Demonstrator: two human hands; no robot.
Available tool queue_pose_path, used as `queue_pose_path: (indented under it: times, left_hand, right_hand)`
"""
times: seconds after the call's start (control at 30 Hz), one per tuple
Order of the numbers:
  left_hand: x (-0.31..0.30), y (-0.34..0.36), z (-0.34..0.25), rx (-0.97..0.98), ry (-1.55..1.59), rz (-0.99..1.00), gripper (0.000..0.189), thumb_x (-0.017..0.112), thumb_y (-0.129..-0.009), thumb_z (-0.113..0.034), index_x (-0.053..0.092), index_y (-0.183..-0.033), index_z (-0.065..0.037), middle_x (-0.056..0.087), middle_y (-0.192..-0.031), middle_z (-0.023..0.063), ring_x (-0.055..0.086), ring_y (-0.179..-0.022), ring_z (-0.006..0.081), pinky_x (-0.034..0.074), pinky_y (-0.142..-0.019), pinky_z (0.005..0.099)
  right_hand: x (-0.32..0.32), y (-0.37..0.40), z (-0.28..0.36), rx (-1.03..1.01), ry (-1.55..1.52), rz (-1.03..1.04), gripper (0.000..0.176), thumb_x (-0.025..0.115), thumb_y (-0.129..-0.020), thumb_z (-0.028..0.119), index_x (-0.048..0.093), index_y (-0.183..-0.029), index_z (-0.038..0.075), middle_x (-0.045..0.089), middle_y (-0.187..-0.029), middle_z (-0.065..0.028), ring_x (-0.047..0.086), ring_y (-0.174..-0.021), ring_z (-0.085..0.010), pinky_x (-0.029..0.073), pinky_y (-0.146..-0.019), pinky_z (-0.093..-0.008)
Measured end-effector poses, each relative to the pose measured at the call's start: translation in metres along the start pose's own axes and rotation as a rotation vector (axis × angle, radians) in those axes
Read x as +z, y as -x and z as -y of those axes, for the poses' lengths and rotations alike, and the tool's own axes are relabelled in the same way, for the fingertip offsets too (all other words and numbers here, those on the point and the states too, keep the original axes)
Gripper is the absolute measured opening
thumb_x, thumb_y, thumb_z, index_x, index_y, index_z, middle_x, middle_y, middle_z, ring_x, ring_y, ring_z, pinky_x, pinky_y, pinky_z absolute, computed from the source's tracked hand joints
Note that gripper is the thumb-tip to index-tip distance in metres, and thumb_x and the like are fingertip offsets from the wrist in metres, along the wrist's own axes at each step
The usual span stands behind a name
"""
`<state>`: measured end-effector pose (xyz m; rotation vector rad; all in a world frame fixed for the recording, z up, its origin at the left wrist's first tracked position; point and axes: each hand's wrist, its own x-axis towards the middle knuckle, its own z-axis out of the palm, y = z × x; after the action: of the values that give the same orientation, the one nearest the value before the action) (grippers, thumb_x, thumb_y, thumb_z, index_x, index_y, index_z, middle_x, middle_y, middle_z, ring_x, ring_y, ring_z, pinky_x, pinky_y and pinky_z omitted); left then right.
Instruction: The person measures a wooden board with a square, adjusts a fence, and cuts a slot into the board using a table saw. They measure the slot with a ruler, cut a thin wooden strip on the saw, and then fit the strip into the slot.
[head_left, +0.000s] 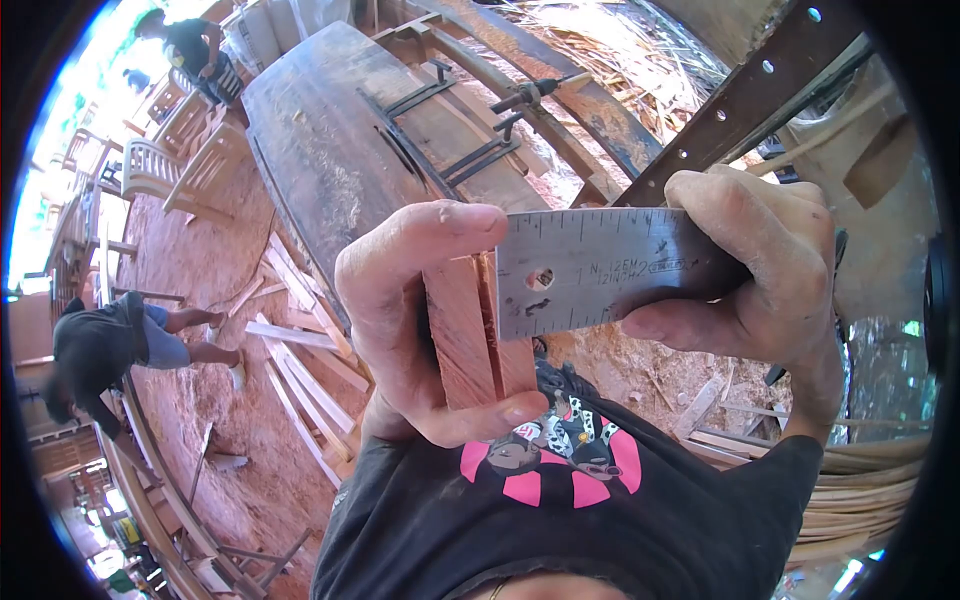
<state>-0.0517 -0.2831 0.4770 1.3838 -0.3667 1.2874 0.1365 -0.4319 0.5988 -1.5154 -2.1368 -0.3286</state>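
Observation:
Between the thumb and fingers of my left hand (pixel 390 310) is a reddish wood block (pixel 460 335), its end face toward me. A narrow dark groove runs down that face near its right side. My right hand (pixel 765 265) pinches a steel ruler (pixel 560 270) by its far part, thumb below and curled fingers above. The ruler's holed end lies at the block's right part, beside the groove, close to my left thumb tip. Marks run along both long edges of the ruler. My right hand hides the rest of it.
Behind my hands stands a sawdust-covered worktable (pixel 310 130) with a metal clamp frame (pixel 490 150). Wood strips (pixel 310 390) litter the floor at left. One person (pixel 120 350) bends over at left; another person (pixel 195 55) stands at the back near chairs (pixel 190 170). A perforated metal beam (pixel 735 105) slants at upper right.

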Motion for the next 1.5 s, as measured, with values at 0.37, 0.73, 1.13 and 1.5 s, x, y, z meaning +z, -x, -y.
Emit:
queue_pose_path:
  times: [0.37,0.73,1.13,1.5]
  left_hand:
    - [-0.013,0.000,-0.003,0.037,-0.101,0.074,0.098,0.096,-0.063,-0.031,0.045,-0.136,0.010,0.060,-0.122,0.0190,0.065,-0.102,0.0228,0.051,-0.089,0.0337]
    - [0.015,0.009,-0.018,-0.086,-0.050,-0.260,0.101,0.096,-0.064,-0.032,0.040,-0.137,0.010,0.061,-0.118,0.0214,0.063,-0.098,0.0245,0.051,-0.085,0.0361]
    - [-0.052,0.017,-0.014,-0.137,-0.425,-0.202,0.096,0.070,-0.085,-0.070,0.037,-0.136,0.005,0.053,-0.110,0.0217,0.057,-0.091,0.0267,0.051,-0.075,0.0379]
    - [-0.097,0.062,-0.025,-0.203,-0.444,-0.271,0.105,0.069,-0.081,-0.078,0.036,-0.139,0.004,0.052,-0.117,0.0196,0.056,-0.101,0.0281,0.049,-0.084,0.0379]
  right_hand:
    - [0.002,-0.004,0.005,-0.012,-0.006,0.010,0.069,0.094,-0.069,0.048,0.064,-0.105,-0.003,0.061,-0.070,-0.0089,0.063,-0.055,-0.0213,0.046,-0.050,-0.0323]
    - [-0.005,-0.003,0.010,0.001,0.096,-0.003,0.066,0.091,-0.074,0.046,0.065,-0.107,-0.004,0.061,-0.069,-0.0098,0.064,-0.056,-0.0221,0.048,-0.053,-0.0334]
    - [-0.020,0.063,-0.134,0.675,0.259,-1.067,0.042,0.069,-0.099,0.043,0.062,-0.094,0.002,0.057,-0.068,0.0006,0.048,-0.056,-0.0096,0.039,-0.050,-0.0301]
    - [-0.037,0.085,-0.202,1.146,0.728,-0.907,0.059,0.061,-0.098,0.055,0.058,-0.112,-0.003,0.072,-0.084,-0.0287,0.072,-0.085,-0.0478,0.057,-0.074,-0.0554]
